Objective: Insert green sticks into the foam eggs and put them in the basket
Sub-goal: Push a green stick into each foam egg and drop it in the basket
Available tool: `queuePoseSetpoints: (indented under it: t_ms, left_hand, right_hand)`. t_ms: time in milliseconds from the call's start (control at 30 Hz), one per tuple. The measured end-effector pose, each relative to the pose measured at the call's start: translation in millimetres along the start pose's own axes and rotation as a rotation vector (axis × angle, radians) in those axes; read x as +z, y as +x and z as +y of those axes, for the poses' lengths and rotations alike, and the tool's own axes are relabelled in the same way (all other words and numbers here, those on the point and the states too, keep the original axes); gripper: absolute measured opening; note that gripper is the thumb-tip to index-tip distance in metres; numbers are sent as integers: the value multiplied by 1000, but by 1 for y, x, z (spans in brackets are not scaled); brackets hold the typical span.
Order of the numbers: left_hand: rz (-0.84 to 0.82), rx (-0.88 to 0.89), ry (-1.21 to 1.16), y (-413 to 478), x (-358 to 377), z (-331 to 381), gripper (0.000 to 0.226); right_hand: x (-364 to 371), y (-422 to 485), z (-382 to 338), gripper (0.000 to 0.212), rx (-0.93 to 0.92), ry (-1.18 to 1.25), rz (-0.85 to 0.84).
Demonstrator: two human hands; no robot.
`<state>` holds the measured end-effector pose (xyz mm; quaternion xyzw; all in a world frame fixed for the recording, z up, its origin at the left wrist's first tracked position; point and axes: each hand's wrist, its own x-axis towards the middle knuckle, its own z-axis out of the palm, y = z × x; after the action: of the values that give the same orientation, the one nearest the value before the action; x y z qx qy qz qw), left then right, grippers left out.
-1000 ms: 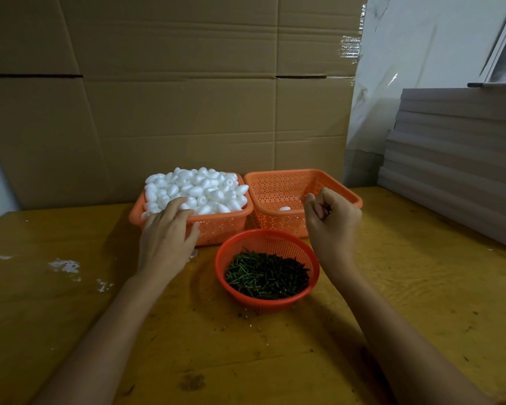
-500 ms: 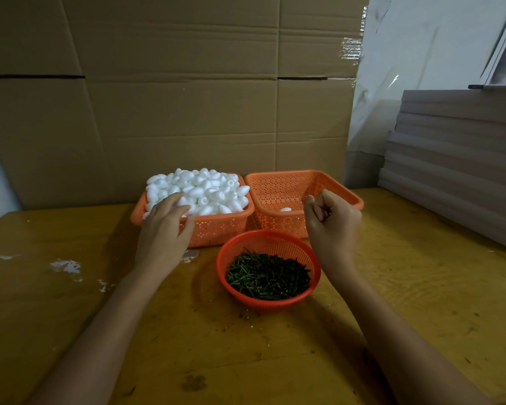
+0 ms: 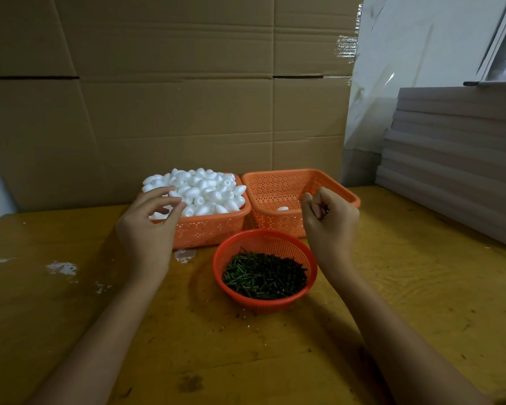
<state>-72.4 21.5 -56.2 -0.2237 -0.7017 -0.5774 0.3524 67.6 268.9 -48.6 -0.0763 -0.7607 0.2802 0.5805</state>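
Heaped white foam eggs (image 3: pixel 205 190) fill the left orange basket (image 3: pixel 211 232). At its front-left corner my left hand (image 3: pixel 148 232) holds a foam egg (image 3: pixel 159 215) between thumb and curled fingers; the hand hides most of that egg. To the right, an orange basket (image 3: pixel 275 185) contains a single egg (image 3: pixel 283 208). My right hand (image 3: pixel 329 220) hovers in front of it as a fist, gripping a few green sticks (image 3: pixel 323 211) whose dark ends show between the fingers. Below lies a round red basket (image 3: pixel 231 252) of green sticks (image 3: pixel 265 276).
All three baskets stand on a yellow wooden table (image 3: pixel 406 287). Large cardboard sheets (image 3: pixel 173 112) form a wall right behind the baskets. A stack of grey boards (image 3: pixel 456 159) lies on the table at the right. White foam crumbs (image 3: pixel 62 268) dot the left side.
My left hand has lifted off the egg pile and drawn a little to the left, its fingers now curled round an egg. My right hand has stayed in place.
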Motion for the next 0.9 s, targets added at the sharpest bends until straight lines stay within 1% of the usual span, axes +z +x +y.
queuePoseSetpoints:
  t_ms: [100, 167, 200, 267, 333, 433, 500, 533, 633, 733, 900]
  left_hand:
    - [-48, -174, -301, 0, 6, 6, 22]
    - [-121, -272, -455, -3, 8, 10, 32]
    - [-159, -294, -484, -5, 9, 12, 36]
    - [-246, -289, -469, -11, 11, 14, 40]
    - [-317, -283, -475, -17, 12, 16, 41]
    - [-372, -326, -527, -21, 16, 18, 45]
    - [-406, -371, -550, -23, 17, 19, 44]
    - [-420, -383, -555, -24, 17, 20, 42]
    - [-452, -400, -581, -25, 18, 20, 36]
    - [-464, -412, -595, -26, 19, 18, 34]
    - [-489, -433, -627, -27, 21, 19, 35]
  right_hand:
    - [2, 1, 1, 44, 14, 37, -69]
    - [3, 1, 0, 44, -6, 46, -189]
    - [5, 1, -1, 42, -24, 18, -263]
    - [7, -1, -4, 37, -69, -64, -405]
    - [9, -3, -5, 32, -110, -68, -556]
    - [12, -5, -8, 20, -174, -43, -815]
    - [15, -8, -8, 19, -220, -69, -959]
    - [16, -9, -7, 20, -239, -91, -1005]
    - [16, -10, -5, 19, -265, -137, -1069]
    - [16, -9, -6, 17, -248, -159, -1139]
    - [14, -8, -9, 11, -211, -151, -1168]
